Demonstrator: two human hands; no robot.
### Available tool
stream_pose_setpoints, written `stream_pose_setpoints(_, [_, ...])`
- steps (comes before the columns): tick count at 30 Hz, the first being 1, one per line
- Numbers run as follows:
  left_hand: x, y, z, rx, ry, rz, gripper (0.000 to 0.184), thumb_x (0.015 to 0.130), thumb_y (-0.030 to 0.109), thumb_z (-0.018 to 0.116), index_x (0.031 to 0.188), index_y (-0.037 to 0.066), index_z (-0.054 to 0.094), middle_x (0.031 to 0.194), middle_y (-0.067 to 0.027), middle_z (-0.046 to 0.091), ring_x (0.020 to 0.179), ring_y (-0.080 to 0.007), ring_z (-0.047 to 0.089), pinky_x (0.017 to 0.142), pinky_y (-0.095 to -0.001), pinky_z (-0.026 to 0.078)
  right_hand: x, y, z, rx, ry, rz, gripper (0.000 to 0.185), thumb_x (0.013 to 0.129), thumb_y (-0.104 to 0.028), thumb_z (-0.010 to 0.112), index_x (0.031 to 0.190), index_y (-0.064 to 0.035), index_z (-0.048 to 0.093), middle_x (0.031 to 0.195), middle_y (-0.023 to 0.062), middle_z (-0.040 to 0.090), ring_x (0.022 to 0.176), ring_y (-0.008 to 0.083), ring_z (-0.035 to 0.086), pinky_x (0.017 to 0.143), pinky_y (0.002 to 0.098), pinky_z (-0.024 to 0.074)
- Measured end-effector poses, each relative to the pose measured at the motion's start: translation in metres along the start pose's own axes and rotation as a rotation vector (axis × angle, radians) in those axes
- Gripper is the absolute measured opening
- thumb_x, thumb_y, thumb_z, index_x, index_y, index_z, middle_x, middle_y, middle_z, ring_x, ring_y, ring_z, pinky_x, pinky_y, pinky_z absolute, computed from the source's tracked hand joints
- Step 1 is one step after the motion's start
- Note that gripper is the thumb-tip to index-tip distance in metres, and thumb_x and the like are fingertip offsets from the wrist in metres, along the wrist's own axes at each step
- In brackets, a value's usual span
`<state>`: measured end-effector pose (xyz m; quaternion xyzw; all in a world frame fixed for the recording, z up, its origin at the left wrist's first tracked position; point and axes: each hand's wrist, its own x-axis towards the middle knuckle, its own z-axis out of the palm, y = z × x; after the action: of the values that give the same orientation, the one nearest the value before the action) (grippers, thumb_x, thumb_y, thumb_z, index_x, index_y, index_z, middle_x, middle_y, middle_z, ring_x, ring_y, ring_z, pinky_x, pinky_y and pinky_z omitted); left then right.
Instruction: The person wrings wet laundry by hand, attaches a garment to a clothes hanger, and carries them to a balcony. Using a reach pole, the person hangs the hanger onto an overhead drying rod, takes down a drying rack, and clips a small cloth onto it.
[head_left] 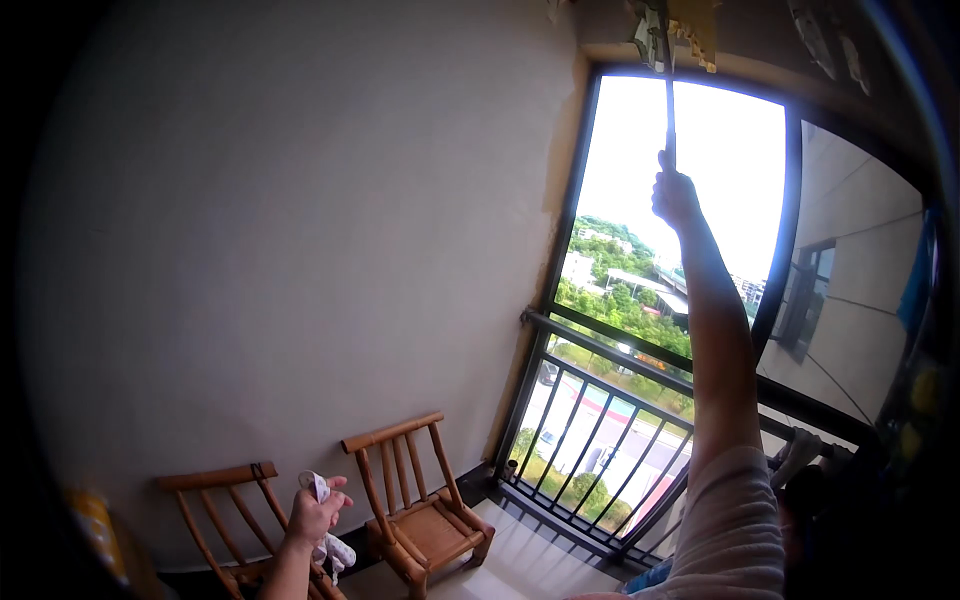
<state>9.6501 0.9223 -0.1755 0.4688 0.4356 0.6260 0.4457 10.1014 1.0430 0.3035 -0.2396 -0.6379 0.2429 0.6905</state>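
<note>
My right hand is raised high in front of the window, its fingers wrapped round a long thin pole. The top end of the pole reaches hanging cloth items at the upper edge of view; whether it touches them I cannot tell. Low on the left, my left hand is closed on a small white cloth item with dark purple marks. Part of it shows above the thumb and part hangs below the palm. Its exact kind is unclear.
Two bamboo chairs, a left one and a right one, stand by the plain wall. A dark railing runs below the window. More cloth hangs at the upper right. A yellow patterned object is at the lower left.
</note>
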Motion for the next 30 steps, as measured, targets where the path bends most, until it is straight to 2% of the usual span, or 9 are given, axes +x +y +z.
stream_pose_setpoints(3, [-0.001,-0.001,-0.008,-0.003,-0.009,-0.001,0.026,0.081,0.005,0.052,0.105,-0.003,0.051,0.071,-0.0056,0.059,0.044,-0.0029,0.041,0.039,-0.0162,0.034,-0.021,0.042,0.004,-0.145,0.242,0.032,0.028,0.085,-0.032,0.054,0.068,-0.0120,0.046,0.046,-0.0044,0.032,0.033,0.0074,0.033,0.030,0.0215,0.0229])
stream_pose_setpoints(5, [0.000,-0.007,-0.018,0.027,-0.025,-0.005,0.026,0.081,0.005,0.052,0.105,-0.003,0.051,0.071,-0.0053,0.059,0.044,-0.0025,0.041,0.039,-0.0159,0.034,-0.067,0.053,0.024,-0.136,0.239,0.104,0.041,0.081,-0.043,0.057,0.057,-0.0146,0.039,0.044,-0.0043,0.031,0.033,0.0075,0.032,0.030,0.0215,0.0217])
stream_pose_setpoints(6, [-0.002,-0.010,-0.022,0.014,-0.022,0.008,0.025,0.082,0.005,0.051,0.105,-0.003,0.051,0.071,-0.0051,0.059,0.044,-0.0023,0.041,0.039,-0.0158,0.034,-0.079,0.067,0.016,-0.114,0.201,0.101,0.041,0.079,-0.045,0.060,0.057,-0.0123,0.047,0.044,-0.0026,0.037,0.033,0.0093,0.034,0.033,0.0262,0.0259])
stream_pose_setpoints(11, [-0.014,-0.022,-0.049,-0.019,-0.004,-0.088,0.027,0.083,0.007,0.051,0.109,-0.001,0.050,0.075,-0.0034,0.059,0.046,-0.0004,0.040,0.040,-0.0137,0.033,-0.150,0.096,0.016,-0.138,0.139,0.145,0.042,0.082,-0.045,0.055,0.059,-0.0154,0.038,0.045,-0.0054,0.030,0.035,0.0057,0.026,0.033,0.0233,0.0195])
stream_pose_setpoints(15, [-0.020,-0.033,-0.077,-0.010,-0.013,-0.114,0.028,0.086,0.011,0.050,0.113,0.002,0.049,0.077,-0.0033,0.059,0.044,0.0002,0.040,0.036,-0.0128,0.028,-0.178,0.111,0.003,-0.149,0.040,0.148,0.041,0.081,-0.045,0.056,0.061,-0.0129,0.040,0.049,-0.0055,0.030,0.038,0.0046,0.027,0.036,0.0199,0.0213])
stream_pose_setpoints(18, [-0.021,-0.031,-0.089,0.018,-0.020,-0.153,0.029,0.086,0.010,0.050,0.113,0.001,0.049,0.077,-0.0037,0.059,0.044,0.0002,0.040,0.037,-0.0127,0.028,-0.196,0.115,0.008,-0.206,0.129,0.178,0.041,0.087,-0.044,0.047,0.060,-0.0145,0.037,0.048,-0.0052,0.026,0.038,0.0049,0.025,0.036,0.0200,0.0206])
stream_pose_setpoints(21, [-0.018,-0.030,-0.095,0.023,-0.004,-0.221,0.029,0.085,0.007,0.050,0.113,0.000,0.048,0.076,-0.0040,0.059,0.044,-0.0004,0.038,0.039,-0.0130,0.029,-0.219,0.116,0.008,-0.204,0.129,0.200,0.041,0.083,-0.046,0.054,0.065,-0.0102,0.045,0.050,-0.0057,0.032,0.040,0.0039,0.030,0.037,0.0199,0.0225])
stream_pose_setpoints(24, [-0.006,-0.036,-0.093,0.015,-0.035,-0.215,0.030,0.084,0.007,0.050,0.113,-0.001,0.047,0.075,-0.0052,0.059,0.043,-0.0004,0.039,0.037,-0.0135,0.028,-0.257,0.109,0.025,-0.224,0.153,0.188,0.042,0.082,-0.047,0.054,0.061,-0.0125,0.041,0.044,-0.0041,0.035,0.033,0.0049,0.030,0.031,0.0219,0.0217])
stream_pose_setpoints(30, [0.013,-0.052,-0.084,-0.009,-0.078,-0.191,0.026,0.079,0.002,0.050,0.105,-0.004,0.049,0.067,-0.0076,0.059,0.038,-0.0040,0.040,0.033,-0.0165,0.029,-0.300,0.101,0.036,-0.117,0.170,0.125,0.037,0.089,-0.037,0.045,0.063,-0.0117,0.043,0.042,-0.0026,0.036,0.031,0.0067,0.032,0.031,0.0228,0.0220])
